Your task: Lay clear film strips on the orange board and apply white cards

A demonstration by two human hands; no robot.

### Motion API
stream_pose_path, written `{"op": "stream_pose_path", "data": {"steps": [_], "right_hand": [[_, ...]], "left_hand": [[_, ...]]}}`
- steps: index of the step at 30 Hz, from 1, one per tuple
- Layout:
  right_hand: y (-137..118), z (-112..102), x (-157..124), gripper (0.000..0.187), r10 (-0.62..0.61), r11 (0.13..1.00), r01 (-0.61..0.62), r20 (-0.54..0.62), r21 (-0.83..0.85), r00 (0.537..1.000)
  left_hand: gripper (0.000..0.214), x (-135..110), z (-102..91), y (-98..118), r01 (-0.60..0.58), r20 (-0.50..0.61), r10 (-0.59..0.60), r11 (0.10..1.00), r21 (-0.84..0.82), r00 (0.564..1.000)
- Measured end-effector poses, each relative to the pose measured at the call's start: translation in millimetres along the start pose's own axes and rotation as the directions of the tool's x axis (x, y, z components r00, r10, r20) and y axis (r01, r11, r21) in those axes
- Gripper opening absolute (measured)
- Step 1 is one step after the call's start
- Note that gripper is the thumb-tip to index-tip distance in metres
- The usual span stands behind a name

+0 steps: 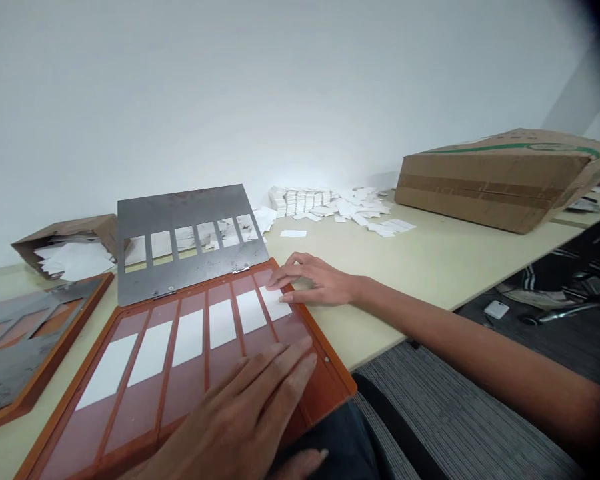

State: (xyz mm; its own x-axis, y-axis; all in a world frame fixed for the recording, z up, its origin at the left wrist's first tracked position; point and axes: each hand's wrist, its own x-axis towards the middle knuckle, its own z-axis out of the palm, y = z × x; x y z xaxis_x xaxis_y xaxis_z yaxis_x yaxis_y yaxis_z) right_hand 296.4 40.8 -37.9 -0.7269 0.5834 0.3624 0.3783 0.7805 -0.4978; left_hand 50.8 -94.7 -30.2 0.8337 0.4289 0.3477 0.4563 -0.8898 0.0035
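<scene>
An orange-brown tray (330,368) with several long slots lies in front of me, each slot holding a white card (222,323). Its grey metal lid (180,212) with window cut-outs stands hinged up at the far edge. My left hand (253,417) lies flat on the tray's near right part, fingers stretched out and empty. My right hand (316,279) rests at the tray's far right corner, fingers extended, fingertips touching the rightmost white card (276,304).
A pile and stacks of white cards (330,203) lie farther back on the pale table (430,267). A large cardboard box (495,177) lies at the right, a small open box of paper (70,250) at the left. Another tray (25,347) with a grey lid sits at the left edge.
</scene>
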Motion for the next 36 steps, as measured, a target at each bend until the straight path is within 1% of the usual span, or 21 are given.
{"op": "stream_pose_path", "data": {"steps": [2, 5, 8, 11, 13, 16, 19, 22, 27, 32, 36], "right_hand": [[-2, 2, 1, 0.045, 0.042, 0.999, -0.042, 0.01, -0.032, 0.999], [-3, 4, 1, 0.048, 0.073, 0.993, -0.072, 0.002, -0.093, 0.997], [-1, 7, 1, 0.046, 0.027, 0.993, -0.029, -0.015, -0.112, 1.0], [3, 9, 2, 0.044, -0.053, 0.995, 0.05, -0.033, -0.09, 0.998], [4, 9, 2, 0.047, -0.071, 0.994, 0.065, -0.06, -0.085, 0.996], [3, 10, 2, 0.057, -0.023, 0.997, 0.017, -0.089, -0.074, 0.996], [0, 11, 2, 0.067, 0.044, 0.997, -0.049, -0.083, -0.055, 0.996], [-3, 12, 2, 0.07, 0.083, 0.995, -0.087, -0.078, -0.045, 0.993], [-2, 14, 0, 0.068, 0.084, 0.996, -0.088, -0.109, -0.026, 0.99], [-1, 13, 0, 0.071, 0.081, 0.996, -0.083, -0.115, -0.013, 0.99], [-2, 12, 0, 0.071, 0.077, 0.997, -0.079, -0.103, -0.023, 0.992]], "left_hand": [[0.077, -3, 1.0, 1, 0.006, 0.026, -0.007, 1.0, 0.022, 1.0], [0.084, -3, 2.5, -3, -0.009, 0.081, 0.01, 1.0, -0.006, 0.997], [0.083, -2, 3.3, -6, -0.008, 0.126, 0.015, 0.999, -0.054, 0.992], [0.082, -3, 3.6, -5, 0.015, 0.13, -0.005, 0.997, -0.076, 0.991], [0.082, -4, 4.0, -4, 0.014, 0.131, -0.003, 0.997, -0.082, 0.991], [0.081, -5, 5.1, -4, 0.015, 0.122, -0.004, 0.996, -0.091, 0.993], [0.078, -4, 5.1, -4, 0.023, 0.12, -0.012, 0.995, -0.094, 0.993], [0.074, -4, 4.2, -3, 0.022, 0.134, -0.011, 0.997, -0.077, 0.991], [0.072, -2, 2.5, -2, 0.028, 0.121, -0.018, 0.996, -0.087, 0.992], [0.074, 2, -1.0, -1, 0.037, 0.218, -0.021, 0.997, -0.067, 0.976], [0.075, 3, -3.2, 0, 0.038, 0.223, -0.026, 0.998, -0.046, 0.974]]}}
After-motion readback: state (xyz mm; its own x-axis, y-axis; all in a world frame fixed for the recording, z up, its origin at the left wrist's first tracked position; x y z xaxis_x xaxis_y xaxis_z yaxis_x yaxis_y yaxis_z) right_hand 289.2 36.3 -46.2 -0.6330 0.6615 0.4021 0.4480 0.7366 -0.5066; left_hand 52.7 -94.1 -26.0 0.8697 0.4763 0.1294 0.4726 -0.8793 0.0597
